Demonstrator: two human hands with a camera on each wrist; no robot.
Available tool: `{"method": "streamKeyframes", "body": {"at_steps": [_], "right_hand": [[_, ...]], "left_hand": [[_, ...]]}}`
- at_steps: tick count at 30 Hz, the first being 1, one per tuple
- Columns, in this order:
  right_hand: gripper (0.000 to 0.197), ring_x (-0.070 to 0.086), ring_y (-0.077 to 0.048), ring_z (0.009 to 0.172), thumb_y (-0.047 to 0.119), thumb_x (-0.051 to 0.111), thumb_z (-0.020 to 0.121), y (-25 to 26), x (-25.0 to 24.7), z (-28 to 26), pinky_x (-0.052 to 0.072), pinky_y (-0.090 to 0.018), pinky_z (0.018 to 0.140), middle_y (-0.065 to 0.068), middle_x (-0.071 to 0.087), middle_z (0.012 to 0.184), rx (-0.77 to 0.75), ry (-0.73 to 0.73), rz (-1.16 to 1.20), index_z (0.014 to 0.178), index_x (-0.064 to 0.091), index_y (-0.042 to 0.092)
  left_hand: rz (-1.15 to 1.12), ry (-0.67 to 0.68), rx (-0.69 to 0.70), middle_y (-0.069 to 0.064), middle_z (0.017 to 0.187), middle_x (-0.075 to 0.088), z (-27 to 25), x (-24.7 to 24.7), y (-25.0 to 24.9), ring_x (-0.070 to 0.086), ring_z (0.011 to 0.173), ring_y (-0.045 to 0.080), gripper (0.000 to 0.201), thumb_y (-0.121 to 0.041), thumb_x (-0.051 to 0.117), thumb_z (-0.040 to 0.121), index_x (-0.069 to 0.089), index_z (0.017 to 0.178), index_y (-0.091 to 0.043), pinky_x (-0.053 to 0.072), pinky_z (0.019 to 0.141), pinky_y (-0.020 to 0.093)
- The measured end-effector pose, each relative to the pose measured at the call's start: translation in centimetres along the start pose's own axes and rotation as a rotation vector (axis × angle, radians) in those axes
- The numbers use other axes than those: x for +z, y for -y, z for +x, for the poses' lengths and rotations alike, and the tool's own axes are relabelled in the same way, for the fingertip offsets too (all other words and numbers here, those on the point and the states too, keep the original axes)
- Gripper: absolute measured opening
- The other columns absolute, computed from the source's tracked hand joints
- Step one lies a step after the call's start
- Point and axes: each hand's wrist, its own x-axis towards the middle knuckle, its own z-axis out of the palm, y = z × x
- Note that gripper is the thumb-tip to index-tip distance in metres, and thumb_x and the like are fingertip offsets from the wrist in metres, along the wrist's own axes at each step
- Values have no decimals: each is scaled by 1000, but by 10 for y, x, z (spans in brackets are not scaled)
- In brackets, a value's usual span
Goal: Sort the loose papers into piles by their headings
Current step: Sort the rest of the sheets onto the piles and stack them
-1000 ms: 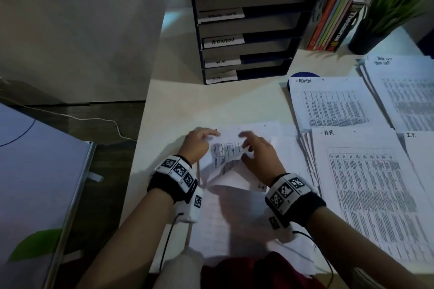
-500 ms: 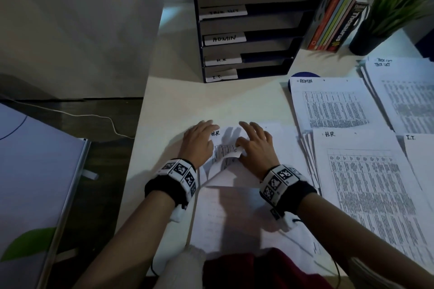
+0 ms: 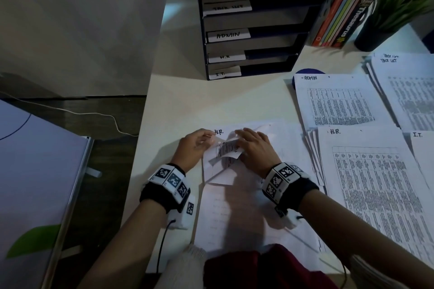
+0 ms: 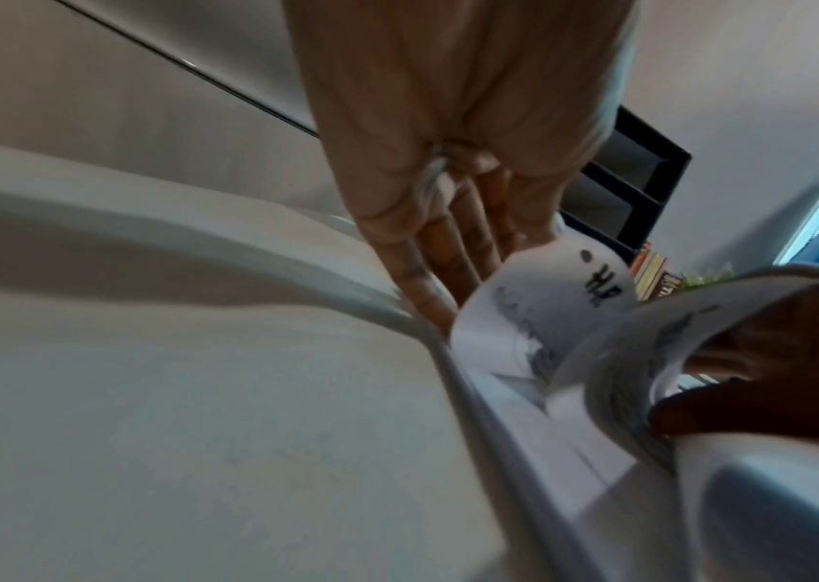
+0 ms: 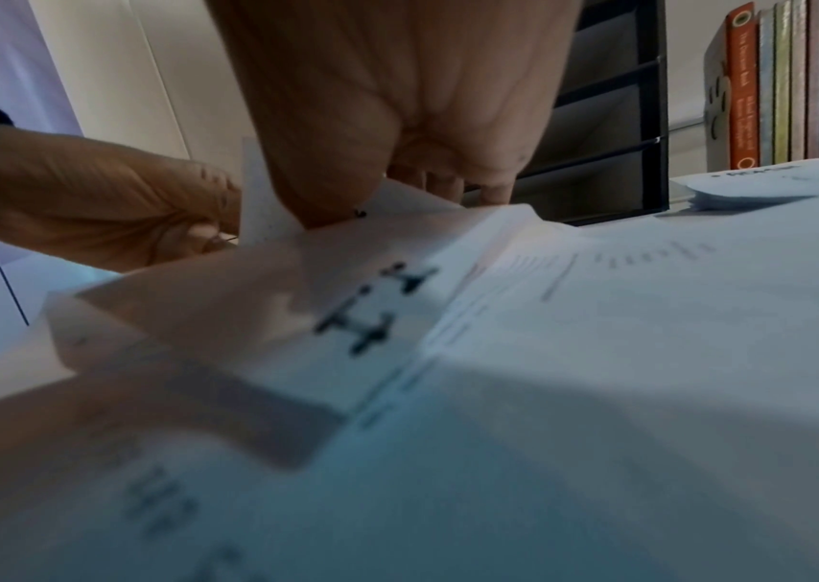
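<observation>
A loose stack of printed papers lies at the desk's front edge. My left hand pinches the upper left corner of a sheet. My right hand grips the curled-back top sheets, thumb under them and fingers over in the left wrist view. A sheet headed H.R. shows beneath. To the right lie sorted piles headed ADMIN, H.R., TASK LIST and I.T..
A black tray rack labelled TASK LIST, ADMIN, H.R. and I.T. stands at the back. Books and a potted plant are at the back right. The desk's left edge drops to the floor with a cable.
Half a second ago both hands lay flatter on the stack's top edge. Now the top sheets are curled back further between them, and the left fingers have closed on a corner.
</observation>
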Motion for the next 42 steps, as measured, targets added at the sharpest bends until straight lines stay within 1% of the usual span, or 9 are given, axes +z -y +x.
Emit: {"method": "streamKeyframes", "body": {"at_steps": [4, 7, 11, 17, 21, 24, 33, 37, 42], "right_hand": [[35, 40, -25, 128, 9, 62, 79, 2, 2, -2, 16, -46, 106, -7, 52, 130, 31, -16, -75, 114, 62, 8], [29, 57, -33, 99, 5, 72, 64, 8, 0, -1, 34, -51, 86, -11, 62, 101, 29, -55, -148, 93, 67, 8], [37, 40, -28, 118, 14, 59, 82, 11, -3, 3, 28, -42, 95, -6, 44, 127, 10, 36, -139, 119, 56, 12], [49, 53, -17, 102, 46, 68, 75, 11, -28, 5, 40, -24, 85, -6, 55, 113, 151, 1, 567, 107, 64, 9], [15, 60, -21, 82, 16, 62, 85, 14, -31, 12, 43, -28, 68, -12, 60, 105, 261, -111, 625, 93, 53, 7], [38, 59, -33, 91, -4, 57, 77, 14, -25, 12, 48, -39, 78, -16, 46, 123, 173, -117, 473, 113, 52, 6], [26, 58, -33, 75, 3, 80, 51, 17, -5, -1, 38, -41, 64, -4, 65, 82, 71, -253, -42, 66, 62, 12], [12, 46, -30, 103, 21, 60, 85, 17, -18, 8, 22, -36, 78, -3, 64, 99, 219, -163, 74, 90, 64, 11], [11, 59, -32, 90, 15, 63, 84, 9, -33, 32, 46, -37, 79, -12, 67, 93, 272, -115, 376, 88, 65, 5]], "left_hand": [[-246, -85, -184, 8, 90, 63, 6, -5, -2, 60, 80, 21, 19, -15, 44, 97, 62, 94, -7, 47, 63, 18], [253, -57, -131, 12, 131, 49, 21, -3, -2, 44, 122, 25, 34, -11, 42, 97, 49, 129, -4, 35, 100, 25], [551, 71, -76, 10, 139, 43, 27, 1, -7, 36, 128, 28, 44, -11, 45, 94, 40, 137, -12, 30, 106, 39], [648, -16, 106, 3, 141, 46, 13, 2, -6, 38, 131, 19, 41, -7, 52, 89, 53, 129, -14, 22, 107, 29], [346, -28, 97, 19, 90, 64, 4, 7, -8, 56, 83, 23, 11, -7, 56, 89, 66, 87, -6, 38, 76, 24], [49, 93, -78, 8, 60, 56, 3, 6, -10, 52, 61, 18, 46, -42, 43, 92, 54, 55, -17, 36, 78, 25], [389, 81, -142, 7, 141, 42, 27, 2, -7, 35, 132, 24, 41, -25, 41, 96, 44, 135, -13, 28, 109, 35], [471, 42, -29, 5, 141, 43, 24, 3, -2, 34, 131, 22, 37, -21, 44, 96, 47, 133, -15, 26, 109, 34], [-59, -22, -59, -1, 118, 57, 5, 9, -17, 49, 114, 13, 43, -39, 36, 98, 61, 117, -10, 34, 101, 25]]}}
